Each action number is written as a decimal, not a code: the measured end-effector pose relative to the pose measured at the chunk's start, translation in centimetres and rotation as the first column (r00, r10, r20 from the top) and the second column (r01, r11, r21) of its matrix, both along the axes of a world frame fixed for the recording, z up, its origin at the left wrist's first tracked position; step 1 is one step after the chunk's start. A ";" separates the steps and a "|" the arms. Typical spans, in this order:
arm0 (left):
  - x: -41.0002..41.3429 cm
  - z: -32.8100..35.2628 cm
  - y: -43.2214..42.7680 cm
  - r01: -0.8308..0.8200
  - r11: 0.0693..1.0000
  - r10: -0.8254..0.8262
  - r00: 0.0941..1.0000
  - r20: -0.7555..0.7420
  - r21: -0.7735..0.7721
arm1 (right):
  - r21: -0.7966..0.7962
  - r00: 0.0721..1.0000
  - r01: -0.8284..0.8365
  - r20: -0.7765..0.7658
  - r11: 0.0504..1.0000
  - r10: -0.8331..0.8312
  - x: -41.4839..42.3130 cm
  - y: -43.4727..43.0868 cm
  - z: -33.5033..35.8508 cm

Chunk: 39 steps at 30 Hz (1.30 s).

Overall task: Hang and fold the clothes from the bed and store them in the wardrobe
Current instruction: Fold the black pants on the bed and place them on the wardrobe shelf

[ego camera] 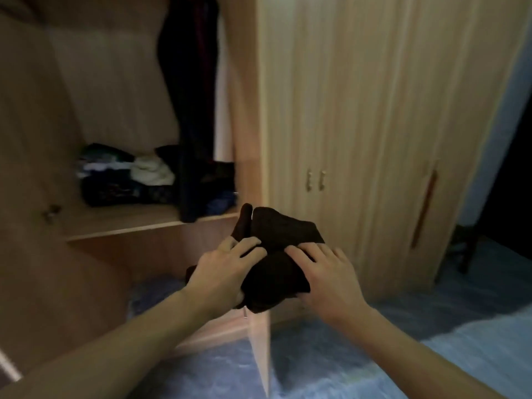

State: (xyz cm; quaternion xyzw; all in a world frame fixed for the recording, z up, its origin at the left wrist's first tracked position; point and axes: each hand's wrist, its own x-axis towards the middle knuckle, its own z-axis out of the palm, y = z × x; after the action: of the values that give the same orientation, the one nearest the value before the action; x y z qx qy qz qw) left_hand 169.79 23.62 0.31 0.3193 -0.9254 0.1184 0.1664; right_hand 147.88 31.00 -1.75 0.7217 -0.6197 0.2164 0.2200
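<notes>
1. Bare forearms are reaching forward from the bottom edge of the head view and are meeting near the middle of the frame.
2. The left hand [221, 272] is gripping the left side of a dark brown folded garment [283, 230], with its fingers curling over the top and its thumb tucking underneath.
3. The right hand [326, 276] is holding the garment's right side, its fingers slightly spread and bending over the upper fold; the thumb is hiding under the cloth.
4. The garment is hanging in the air between both hands, in front of the light wooden wardrobe [359, 110] and near the front edge of the pale wooden shelf [129, 223] in the open compartment. One rolled end is sticking up above the left fingers.
5. A pile of folded clothes in dark blue, white and green [123, 174] is lying along the back of that shelf.
6. Long dark hanging clothes [190, 96] are dangling at the compartment's right side, their ends reaching the shelf's front edge.
7. Small pale metal handles [322, 180] are sitting side by side on the closed doors to the right.
8. A blurred blue patterned surface [331, 355] is spreading below the wardrobe; I cannot tell floor from bedding.
</notes>
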 end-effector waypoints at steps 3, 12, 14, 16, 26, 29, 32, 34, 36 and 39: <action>6.7 0.6 -1.2 -0.129 0.992 0.129 0.992 0.012 -0.001 | -0.015 0.992 -0.128 0.003 0.992 0.128 5.9 -3.9 0.2; 22.8 0.3 -7.7 -0.318 0.948 0.319 0.947 -0.029 0.026 | 0.045 0.944 -0.322 -0.056 0.946 0.324 21.1 -14.8 0.9; 25.6 0.3 -9.5 -0.338 0.941 0.338 0.940 -0.050 0.010 | 0.048 0.935 -0.340 -0.085 0.939 0.343 23.9 -17.2 1.3; 28.2 0.2 -11.2 -0.354 0.935 0.352 0.933 -0.072 -0.010 | 0.052 0.933 -0.342 -0.105 0.938 0.345 26.6 -19.4 1.7; 35.5 1.5 -24.2 -0.386 0.918 0.388 0.922 0.005 -0.088 | 0.055 0.945 -0.315 -0.072 0.948 0.318 34.4 -32.4 2.1; 36.2 1.3 -28.8 -0.414 0.900 0.419 0.908 0.006 -0.137 | 0.028 0.933 -0.355 -0.045 0.934 0.356 35.5 -37.7 1.6; 36.1 1.1 -33.8 -0.434 0.888 0.443 0.896 0.028 -0.148 | 0.035 0.928 -0.369 -0.030 0.929 0.370 35.7 -43.4 1.1; 35.7 1.5 -37.3 -0.454 0.874 0.468 0.882 0.050 -0.173 | 0.034 0.927 -0.374 -0.014 0.927 0.374 35.5 -47.2 1.1; 35.3 2.6 -40.6 -0.479 0.858 0.498 0.865 0.069 -0.185 | 0.033 0.929 -0.371 0.007 0.928 0.371 35.4 -50.9 1.8; 35.1 4.0 -45.2 -0.485 0.842 0.508 0.860 0.045 -0.236 | 0.008 0.923 -0.385 0.021 0.923 0.385 35.4 -55.9 3.2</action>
State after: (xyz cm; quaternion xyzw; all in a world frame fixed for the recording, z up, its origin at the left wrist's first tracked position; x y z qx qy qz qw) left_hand 204.93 -21.60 4.30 0.5213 -0.8001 0.2740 0.1145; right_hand 183.30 -24.86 1.44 0.8286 -0.4692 0.2584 0.1628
